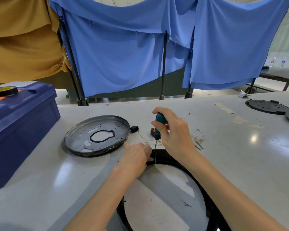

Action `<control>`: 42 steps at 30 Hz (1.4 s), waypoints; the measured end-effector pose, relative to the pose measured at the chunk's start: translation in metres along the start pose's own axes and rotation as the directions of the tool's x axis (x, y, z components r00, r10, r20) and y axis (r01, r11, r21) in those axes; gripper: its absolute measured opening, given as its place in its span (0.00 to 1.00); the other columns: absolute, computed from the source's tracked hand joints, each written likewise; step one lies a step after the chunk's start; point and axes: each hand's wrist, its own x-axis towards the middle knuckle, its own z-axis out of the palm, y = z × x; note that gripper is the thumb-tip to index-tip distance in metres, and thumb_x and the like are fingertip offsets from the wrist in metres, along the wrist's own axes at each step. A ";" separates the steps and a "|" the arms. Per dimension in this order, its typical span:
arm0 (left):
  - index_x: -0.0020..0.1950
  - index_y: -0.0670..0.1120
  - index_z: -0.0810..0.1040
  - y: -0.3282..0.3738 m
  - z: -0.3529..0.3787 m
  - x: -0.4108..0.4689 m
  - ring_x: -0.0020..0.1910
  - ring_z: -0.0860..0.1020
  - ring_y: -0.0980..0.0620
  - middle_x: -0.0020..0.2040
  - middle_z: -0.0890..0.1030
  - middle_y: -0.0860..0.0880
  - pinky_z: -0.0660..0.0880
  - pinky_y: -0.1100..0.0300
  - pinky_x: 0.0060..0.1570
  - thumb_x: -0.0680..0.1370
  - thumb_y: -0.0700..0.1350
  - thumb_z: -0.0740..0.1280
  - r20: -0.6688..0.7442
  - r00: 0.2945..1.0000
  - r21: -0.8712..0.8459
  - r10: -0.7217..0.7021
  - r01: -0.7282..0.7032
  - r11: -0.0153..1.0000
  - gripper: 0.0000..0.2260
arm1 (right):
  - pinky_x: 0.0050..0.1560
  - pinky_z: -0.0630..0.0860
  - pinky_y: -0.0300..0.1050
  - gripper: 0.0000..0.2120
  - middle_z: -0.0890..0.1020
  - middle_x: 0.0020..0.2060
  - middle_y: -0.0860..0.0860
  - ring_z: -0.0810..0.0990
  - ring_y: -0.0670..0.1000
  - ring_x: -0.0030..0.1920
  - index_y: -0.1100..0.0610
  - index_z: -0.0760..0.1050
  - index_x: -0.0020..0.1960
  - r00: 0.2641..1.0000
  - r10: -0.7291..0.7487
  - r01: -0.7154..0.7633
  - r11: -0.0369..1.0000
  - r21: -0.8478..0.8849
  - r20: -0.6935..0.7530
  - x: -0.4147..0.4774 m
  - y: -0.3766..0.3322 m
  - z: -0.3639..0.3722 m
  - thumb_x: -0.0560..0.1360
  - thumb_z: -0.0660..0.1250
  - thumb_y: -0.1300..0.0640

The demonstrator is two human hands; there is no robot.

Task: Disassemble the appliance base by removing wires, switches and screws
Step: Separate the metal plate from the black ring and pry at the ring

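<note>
Head view, right hand (173,132) gripping screwdriver (157,133) upright on black ring (121,214), left hand (137,155) holding ring's rim

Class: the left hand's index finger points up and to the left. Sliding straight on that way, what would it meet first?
Most likely the near rim of the round metal plate, just beyond the index fingertip of the left hand. The two seem level, though depth is unsure.

Bright overhead light glares off the table (240,155); edges bow wide-angle.
</note>
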 end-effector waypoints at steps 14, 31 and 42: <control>0.44 0.47 0.64 -0.003 -0.001 0.007 0.49 0.77 0.42 0.47 0.77 0.45 0.59 0.50 0.47 0.80 0.46 0.62 0.005 1.000 -0.005 0.001 -0.001 1.000 0.08 | 0.46 0.78 0.38 0.11 0.78 0.47 0.50 0.77 0.45 0.45 0.60 0.75 0.60 0.998 -0.009 0.019 0.988 0.153 -0.063 -0.006 0.005 -0.003 0.78 0.66 0.61; 0.36 0.52 0.75 -0.028 -0.009 -0.008 0.31 0.75 0.54 0.30 0.77 0.54 0.70 0.60 0.34 0.77 0.40 0.67 0.025 0.986 -0.758 -0.164 0.126 0.640 0.11 | 0.30 0.75 0.47 0.07 0.77 0.34 0.49 0.78 0.47 0.28 0.48 0.69 0.47 0.694 0.603 -0.285 0.733 0.618 -0.394 0.017 0.054 -0.086 0.80 0.62 0.59; 0.56 0.39 0.74 0.008 -0.001 -0.012 0.34 0.81 0.42 0.36 0.81 0.37 0.81 0.50 0.37 0.80 0.37 0.61 0.131 0.990 -0.958 -0.054 0.113 -0.265 0.07 | 0.21 0.60 0.38 0.05 0.71 0.20 0.48 0.62 0.47 0.20 0.62 0.78 0.41 0.656 0.565 -0.747 0.582 0.321 0.501 -0.007 0.032 -0.034 0.76 0.70 0.62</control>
